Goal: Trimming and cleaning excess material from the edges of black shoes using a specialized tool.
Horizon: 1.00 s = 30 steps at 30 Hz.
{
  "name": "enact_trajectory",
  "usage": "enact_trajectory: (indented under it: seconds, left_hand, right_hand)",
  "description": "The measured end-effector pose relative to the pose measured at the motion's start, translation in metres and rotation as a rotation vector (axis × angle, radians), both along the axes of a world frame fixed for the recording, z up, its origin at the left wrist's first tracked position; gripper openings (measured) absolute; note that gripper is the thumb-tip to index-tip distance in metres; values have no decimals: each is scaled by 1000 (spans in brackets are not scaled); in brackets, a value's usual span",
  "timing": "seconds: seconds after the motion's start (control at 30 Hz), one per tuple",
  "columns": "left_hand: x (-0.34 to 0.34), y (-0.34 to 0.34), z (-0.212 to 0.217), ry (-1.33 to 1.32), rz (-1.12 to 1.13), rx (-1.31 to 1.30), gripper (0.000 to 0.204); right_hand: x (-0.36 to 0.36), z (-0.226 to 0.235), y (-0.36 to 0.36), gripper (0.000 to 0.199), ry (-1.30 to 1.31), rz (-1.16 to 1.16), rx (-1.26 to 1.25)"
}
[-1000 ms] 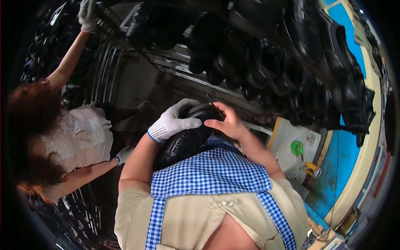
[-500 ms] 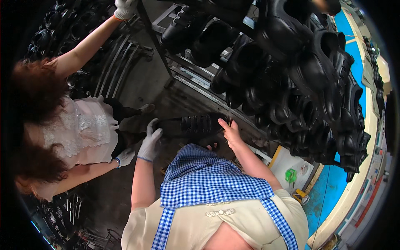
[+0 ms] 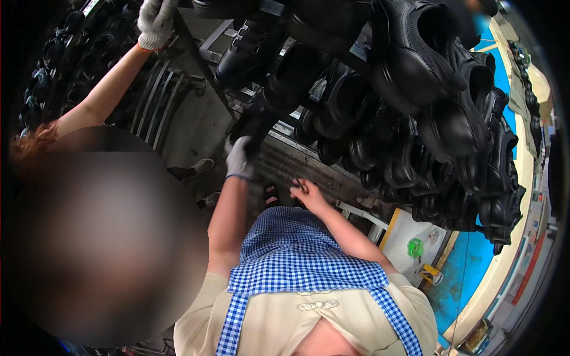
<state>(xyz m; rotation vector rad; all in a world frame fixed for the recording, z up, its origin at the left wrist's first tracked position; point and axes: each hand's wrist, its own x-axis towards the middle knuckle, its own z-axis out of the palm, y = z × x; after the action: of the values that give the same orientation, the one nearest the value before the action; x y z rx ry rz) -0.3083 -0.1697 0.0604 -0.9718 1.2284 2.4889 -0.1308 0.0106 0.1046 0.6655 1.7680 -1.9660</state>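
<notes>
At the far left a co-worker's gloved hand [image 3: 155,22] reaches up into the dark rack at the top edge, the bare arm slanting down toward the lower left; that hand is not the wearer's own. Just right of it stand grey metal rails [image 3: 155,113] and a patch of concrete floor [image 3: 199,127].

The wearer's left hand [image 3: 239,159], in a grey-white glove, is raised at the front edge of the metal shelf [image 3: 309,169], its fingers closed around a black shoe [image 3: 254,127] that hangs just below the packed row. The blue checked apron [image 3: 297,249] fills the lower middle. The bare right hand [image 3: 307,191] rests lower on the shelf's ribbed face, fingers curled loosely together and clamped on nothing that can be made out.

Further right, rows of black shoes [image 3: 415,65] crowd the rack [image 3: 475,148], soles and openings facing outward, with a green object [image 3: 415,247] on a white surface below.

Judging by the grip, the step in hand seems to be placing or pulling the one shoe at the rack's lower tier. The next move would call for a steady left-hand hold and clearance from neighbouring shoes, the right hand bracing the shelf.
</notes>
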Motion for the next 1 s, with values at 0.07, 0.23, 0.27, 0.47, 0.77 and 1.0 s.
enact_trajectory:
  seconds: [0.07,0.23,0.27,0.47,0.77,1.0]
  left_hand:
    - [-20,46,25,-31,-107,32,66]
    - [-43,53,-33,193,-251,-280,75]
    - [-54,35,-61,384,-354,-467,75]
    - [-147,30,76,487,-558,-1781,54]
    - [-168,15,48,1027,-431,-1451,43]
    - [-121,1,64,1015,-717,-2006,30]
  right_hand:
    - [24,-13,7,41,-33,-18,-6]
    - [56,-14,15,38,-68,54,14]
    - [61,-14,16,35,-48,19,-38]
    - [69,-12,43,29,-58,-55,76]
    - [99,-9,57,43,28,-173,495]
    - [211,-30,135,55,-60,-1297,618]
